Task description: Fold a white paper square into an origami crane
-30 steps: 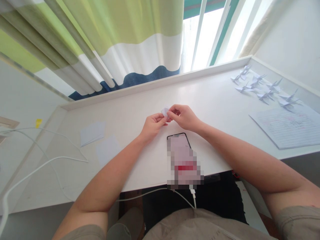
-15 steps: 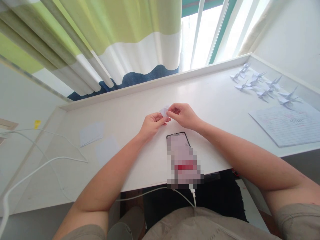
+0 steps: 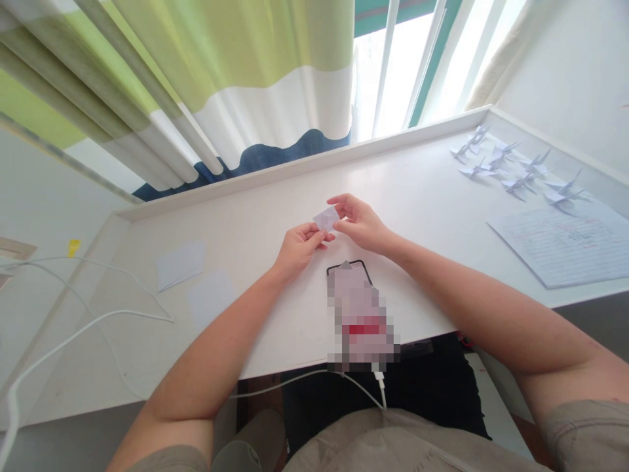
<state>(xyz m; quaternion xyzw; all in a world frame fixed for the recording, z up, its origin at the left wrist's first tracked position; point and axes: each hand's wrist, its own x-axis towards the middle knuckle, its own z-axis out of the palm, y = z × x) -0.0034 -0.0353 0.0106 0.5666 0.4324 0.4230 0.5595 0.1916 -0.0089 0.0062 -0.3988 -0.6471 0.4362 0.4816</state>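
A small piece of folded white paper (image 3: 325, 219) is held above the desk, in front of the phone. My left hand (image 3: 301, 248) pinches its lower edge between thumb and fingers. At the paper's right corner is my right hand (image 3: 360, 223), its index finger raised and its thumb spread away from it. The other right fingertips are beside or touching that corner; whether they grip it I cannot tell. Below my hands lies a phone (image 3: 356, 308), its screen blurred out, with a white cable plugged into its near end.
Several folded paper cranes (image 3: 521, 180) stand at the back right, behind a lined paper pad (image 3: 565, 252). White paper sheets (image 3: 181, 265) lie on the left of the desk (image 3: 265, 328). A white cable (image 3: 98, 318) loops over the left side. A curtain (image 3: 275, 98) hangs behind the desk.
My right thumb and index finger have parted from their pinch, and the index finger has lifted. More of the folded paper shows. My left hand keeps its hold.
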